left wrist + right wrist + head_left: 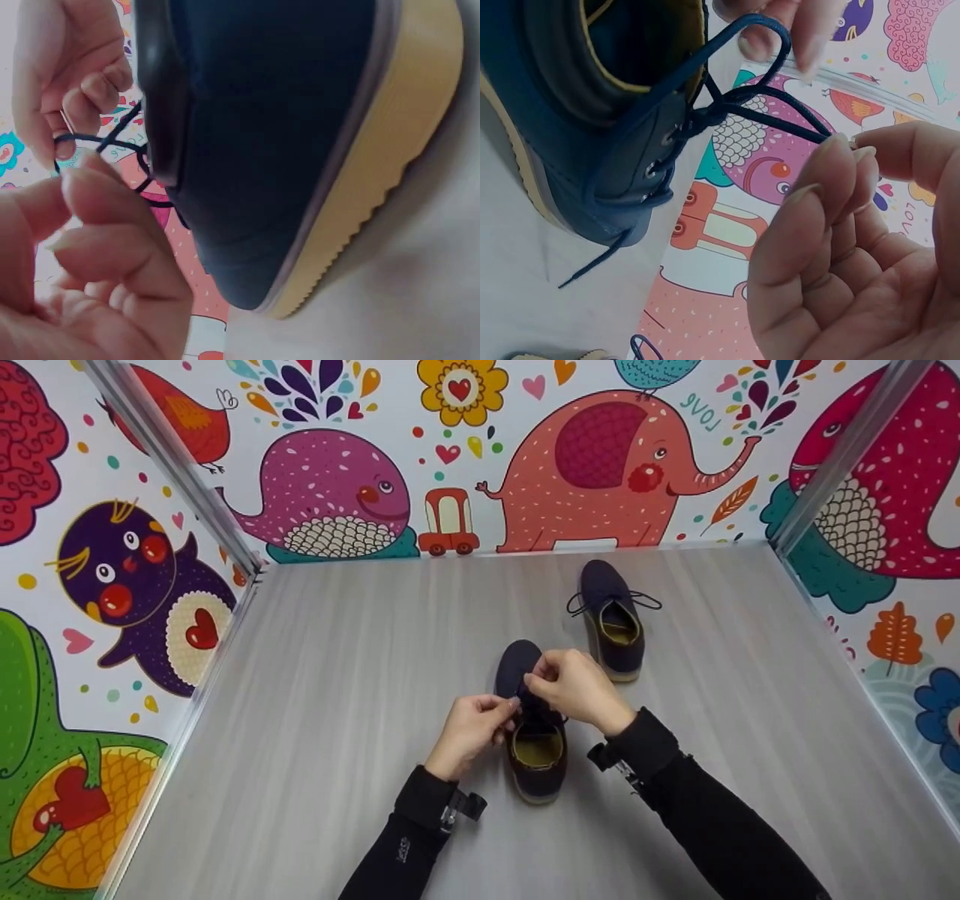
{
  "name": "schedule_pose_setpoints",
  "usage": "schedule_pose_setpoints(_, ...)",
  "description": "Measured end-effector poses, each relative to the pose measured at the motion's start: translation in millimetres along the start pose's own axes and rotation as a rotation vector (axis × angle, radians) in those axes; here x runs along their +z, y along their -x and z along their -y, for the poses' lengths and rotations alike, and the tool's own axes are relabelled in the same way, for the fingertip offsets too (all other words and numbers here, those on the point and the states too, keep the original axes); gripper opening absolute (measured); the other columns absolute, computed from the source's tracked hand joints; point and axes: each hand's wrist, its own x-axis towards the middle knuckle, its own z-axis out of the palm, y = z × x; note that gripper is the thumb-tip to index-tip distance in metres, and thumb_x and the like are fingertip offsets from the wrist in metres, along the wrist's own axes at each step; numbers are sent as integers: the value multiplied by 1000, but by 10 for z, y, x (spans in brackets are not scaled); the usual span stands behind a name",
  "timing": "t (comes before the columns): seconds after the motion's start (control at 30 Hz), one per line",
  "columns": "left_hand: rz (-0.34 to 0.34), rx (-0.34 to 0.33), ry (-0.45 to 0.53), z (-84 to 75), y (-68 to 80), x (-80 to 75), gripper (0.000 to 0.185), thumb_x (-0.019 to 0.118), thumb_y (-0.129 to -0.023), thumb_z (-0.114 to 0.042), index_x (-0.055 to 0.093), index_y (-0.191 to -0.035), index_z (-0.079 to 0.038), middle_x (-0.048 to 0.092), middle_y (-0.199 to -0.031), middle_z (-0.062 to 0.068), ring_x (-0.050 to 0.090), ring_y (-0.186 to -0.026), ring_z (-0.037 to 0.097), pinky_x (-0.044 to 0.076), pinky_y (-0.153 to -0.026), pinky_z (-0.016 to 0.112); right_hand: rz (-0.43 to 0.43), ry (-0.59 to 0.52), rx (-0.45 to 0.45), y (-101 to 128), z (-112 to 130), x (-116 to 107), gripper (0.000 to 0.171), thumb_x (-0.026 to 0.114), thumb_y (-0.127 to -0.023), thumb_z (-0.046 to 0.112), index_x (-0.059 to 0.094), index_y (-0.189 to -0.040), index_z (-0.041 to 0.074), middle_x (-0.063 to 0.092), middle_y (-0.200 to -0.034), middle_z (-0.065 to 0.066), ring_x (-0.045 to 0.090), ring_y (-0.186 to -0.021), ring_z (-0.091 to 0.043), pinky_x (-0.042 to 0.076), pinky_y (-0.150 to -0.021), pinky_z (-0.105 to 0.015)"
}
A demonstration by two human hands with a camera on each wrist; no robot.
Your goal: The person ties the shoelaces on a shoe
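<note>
A navy lace-up shoe (537,750) with a tan sole stands on the grey table (315,720), toe pointing away. Both hands meet over its laces. My left hand (508,708) pinches a dark lace loop (759,34) from the left. From the right, my right hand (534,679) pinches the other lace strand (802,127). The two strands cross in a knot (718,106) just above the eyelets. One free lace end (592,266) trails down the shoe's side. In the left wrist view the shoe's side (285,135) fills the frame, with the lace (112,141) stretched between both hands.
A second navy shoe (613,622) stands further back to the right, its laces (645,600) loose on the table. Walls with colourful cartoon animals (585,472) close in the table at the back and on both sides.
</note>
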Motion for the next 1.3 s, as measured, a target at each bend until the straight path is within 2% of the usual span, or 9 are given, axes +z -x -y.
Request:
schedule_pose_setpoints(0.23, 50, 114, -187, -53, 19, 129, 20, 75, -90, -21, 75, -84, -2, 66, -69, 0, 54, -57, 9, 43, -53, 23, -41, -6, 21, -6, 8, -4, 20, 69, -91, 18, 63, -73, 12, 56, -57, 4, 54, -46, -13, 42, -44, -29)
schedule_pose_setpoints(0.53, -35, 211, -468, -85, 26, 58, 31, 77, -87, -35, 74, -68, -10, 62, -59, -6, 49, -50, 8, 37, -48, 24, -44, -12, 7, 17, -5, -13, 15, 69, -92, 19, 68, -78, 13, 59, -60, 5, 56, -48, -12, 42, -46, -28)
schedule_pose_setpoints(0.63, -49, 186, -385, -112, 9, 23, 39, 67, -95, -39, 75, -73, -8, 56, -54, -5, 43, -45, 8, 32, -44, 22, -28, -7, -20, 34, -2, -9, 14, 71, -91, 18, 69, -79, 13, 59, -62, 6, 55, -50, -11, 43, -48, -27)
schedule_pose_setpoints(0.73, -21, 120, -204, -136, -18, 14, 44, 57, -101, -38, 75, -79, -5, 51, -55, -3, 40, -44, 7, 30, -43, 21, 6, -7, -60, 62, -10, 5, 12, 74, -90, 19, 73, -80, 13, 62, -64, 7, 55, -53, -9, 44, -50, -26)
schedule_pose_setpoints(0.87, 6, 16, -8, -152, -18, 6, 41, 64, -97, -37, 69, -78, -2, 49, -58, -3, 38, -44, 6, 27, -42, 19, 61, -5, -115, 107, -25, 31, 10, 77, -89, 22, 77, -83, 14, 66, -70, 10, 56, -59, -6, 46, -55, -24)
schedule_pose_setpoints(0.97, 14, -4, 57, -149, -13, -10, 30, 72, -93, -29, 70, -81, -2, 48, -59, -3, 37, -44, 5, 26, -42, 19, 89, -12, -146, 145, -74, 34, 9, 76, -90, 23, 78, -86, 15, 67, -74, 10, 56, -62, -5, 46, -56, -24)
schedule_pose_setpoints(1.07, 13, 15, 59, -141, -10, -32, 20, 73, -91, -19, 74, -89, 0, 51, -61, -2, 38, -44, 4, 28, -42, 18, 28, -12, -115, 203, -196, 8, 13, 73, -92, 22, 78, -84, 13, 66, -71, 8, 55, -58, -7, 46, -54, -25)
schedule_pose_setpoints(1.2, -14, 57, -43, -127, -7, -68, 18, 72, -91, -15, 74, -93, 3, 60, -69, 2, 42, -46, 4, 33, -44, 18, -101, 23, 85, 315, -443, -25, 24, 71, -94, 25, 74, -75, 10, 61, -62, 5, 53, -50, -11, 43, -52, -29)
schedule_pose_setpoints(1.3, -29, 72, -132, -118, 7, -97, 17, 72, -91, -14, 73, -93, 2, 62, -72, 4, 43, -47, 4, 34, -44, 19, -64, 32, 232, 385, -605, -5, 33, 67, -95, 32, 73, -74, 7, 58, -60, 4, 51, -51, -13, 41, -53, -31)
